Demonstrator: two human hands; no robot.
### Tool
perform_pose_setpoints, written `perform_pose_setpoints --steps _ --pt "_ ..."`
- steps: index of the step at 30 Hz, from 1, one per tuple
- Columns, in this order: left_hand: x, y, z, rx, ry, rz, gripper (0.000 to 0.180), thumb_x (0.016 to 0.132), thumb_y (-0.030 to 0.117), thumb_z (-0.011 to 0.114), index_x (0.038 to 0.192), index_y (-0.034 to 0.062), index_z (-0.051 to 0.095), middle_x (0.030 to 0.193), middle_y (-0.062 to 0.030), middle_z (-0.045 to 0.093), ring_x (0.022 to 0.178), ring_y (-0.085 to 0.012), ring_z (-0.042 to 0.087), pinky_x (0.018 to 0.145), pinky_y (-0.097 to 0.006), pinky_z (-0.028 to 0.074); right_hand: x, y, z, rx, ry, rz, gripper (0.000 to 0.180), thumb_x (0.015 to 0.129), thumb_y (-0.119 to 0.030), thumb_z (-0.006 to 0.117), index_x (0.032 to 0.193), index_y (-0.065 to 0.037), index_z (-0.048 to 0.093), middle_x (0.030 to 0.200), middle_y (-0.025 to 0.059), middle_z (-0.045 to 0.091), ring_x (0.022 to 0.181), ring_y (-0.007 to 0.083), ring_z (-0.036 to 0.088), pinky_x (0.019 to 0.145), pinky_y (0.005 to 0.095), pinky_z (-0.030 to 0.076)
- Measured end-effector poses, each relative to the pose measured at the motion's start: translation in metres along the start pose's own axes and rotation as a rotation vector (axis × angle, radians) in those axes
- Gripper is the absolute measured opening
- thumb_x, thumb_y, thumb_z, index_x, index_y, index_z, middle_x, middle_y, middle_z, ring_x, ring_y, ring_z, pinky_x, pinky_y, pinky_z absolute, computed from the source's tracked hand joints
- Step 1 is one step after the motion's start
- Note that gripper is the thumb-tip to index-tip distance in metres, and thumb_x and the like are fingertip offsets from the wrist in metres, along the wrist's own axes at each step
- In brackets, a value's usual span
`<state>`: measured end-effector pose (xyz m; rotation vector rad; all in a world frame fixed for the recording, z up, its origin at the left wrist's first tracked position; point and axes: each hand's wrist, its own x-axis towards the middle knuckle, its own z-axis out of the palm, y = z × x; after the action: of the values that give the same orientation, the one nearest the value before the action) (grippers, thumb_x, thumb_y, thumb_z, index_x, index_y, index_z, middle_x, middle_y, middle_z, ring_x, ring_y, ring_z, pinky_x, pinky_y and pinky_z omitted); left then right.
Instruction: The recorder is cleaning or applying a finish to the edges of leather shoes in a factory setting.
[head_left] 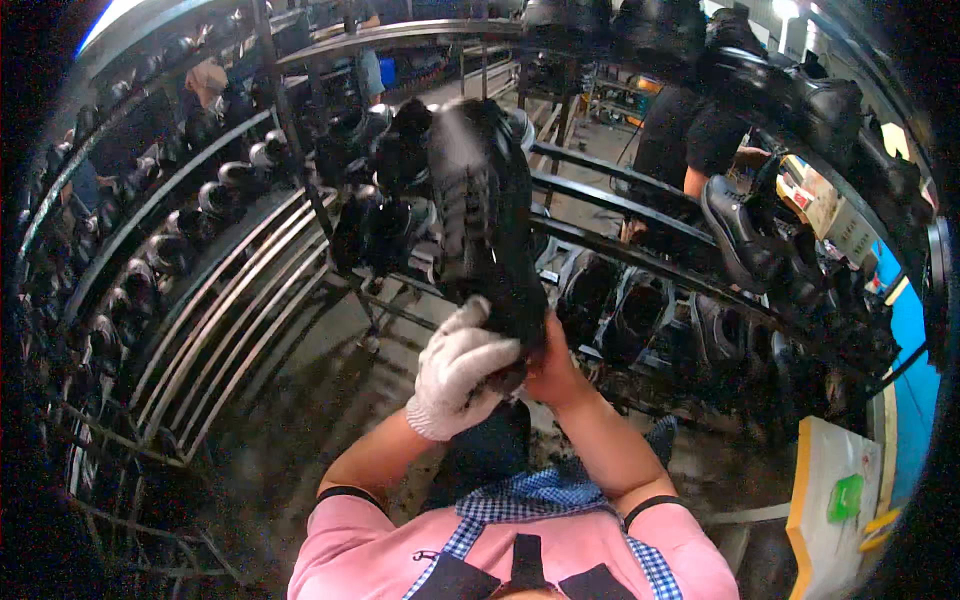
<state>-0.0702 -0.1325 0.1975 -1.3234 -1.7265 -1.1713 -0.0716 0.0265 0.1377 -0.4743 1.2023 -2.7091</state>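
A black lace-up shoe [480,200] is held up in front of me, its toe pointing away and its heel toward my chest. My left hand [463,372], in a white knitted glove, is closed round the near end of the shoe. My bare right hand [550,362] grips the same end from the right, its fingers partly hidden behind the shoe. Just beyond, several black shoes [385,225] sit on a metal rack, partly covered by the held one.
Metal racks [215,150] with rows of black shoes stand on the left; rack bars [620,190] cross ahead and right. More shoes [645,310] fill the lower right shelf. A person in dark clothes [685,130] stands beyond. A pale board [835,500] leans at the right.
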Motion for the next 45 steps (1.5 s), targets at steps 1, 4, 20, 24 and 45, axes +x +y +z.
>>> perform_pose_setpoints --steps 1,4,20,24,45 --pt "-0.012 0.002 -0.005 -0.147 -0.049 -0.075 0.026 0.070 0.012 0.067 0.093 0.0038 0.061 0.082 -0.0101 0.060 0.085 -0.0346 0.058 0.094 -0.047 0.040 -0.019 -0.009 0.003 0.059 0.140 0.175 0.064 0.090 -0.056 0.035 0.136 -0.011 0.039 0.133 0.0089 0.046 0.123 0.0230 0.043 0.104 0.0429 0.033" --pt "-0.048 -0.009 0.009 -0.343 0.481 -0.156 0.041 0.075 0.003 0.056 0.114 0.0003 0.047 0.104 -0.0137 0.056 0.092 -0.0250 0.056 0.098 -0.043 0.037 -0.051 0.027 -0.070 0.196 0.080 0.178 0.067 0.087 -0.057 0.042 0.135 -0.010 0.040 0.135 0.0099 0.044 0.122 0.0248 0.044 0.102 0.0437 0.036" --pt "-0.044 -0.016 0.026 -0.643 0.275 -0.794 0.065 0.066 0.009 0.076 0.122 0.0045 0.043 0.115 -0.0080 0.051 0.109 -0.0179 0.050 0.096 -0.032 0.040 -0.130 0.045 -0.070 0.359 0.071 0.426 0.065 0.085 -0.052 0.048 0.132 -0.007 0.040 0.111 0.0198 0.047 0.078 0.0211 0.037 0.065 0.0322 0.029" --pt "-0.034 -0.016 0.032 -0.850 0.493 -0.903 0.052 0.074 0.007 0.064 0.123 0.0074 0.045 0.114 -0.0064 0.052 0.109 -0.0182 0.049 0.094 -0.032 0.041 -0.134 0.047 -0.068 0.460 -0.035 0.471 0.064 0.086 -0.052 0.048 0.130 -0.007 0.040 0.100 0.0228 0.049 0.057 0.0168 0.035 0.047 0.0265 0.027" --pt "-0.102 0.028 0.008 -0.184 0.107 -0.393 0.040 0.078 0.028 0.065 0.103 -0.0013 0.055 0.101 -0.0180 0.057 0.092 -0.0325 0.056 0.082 -0.039 0.043 -0.087 0.027 0.004 -0.549 0.315 0.170 0.075 0.083 -0.046 0.059 0.138 -0.005 0.029 0.132 0.0086 0.044 0.122 0.0221 0.039 0.102 0.0331 0.031"
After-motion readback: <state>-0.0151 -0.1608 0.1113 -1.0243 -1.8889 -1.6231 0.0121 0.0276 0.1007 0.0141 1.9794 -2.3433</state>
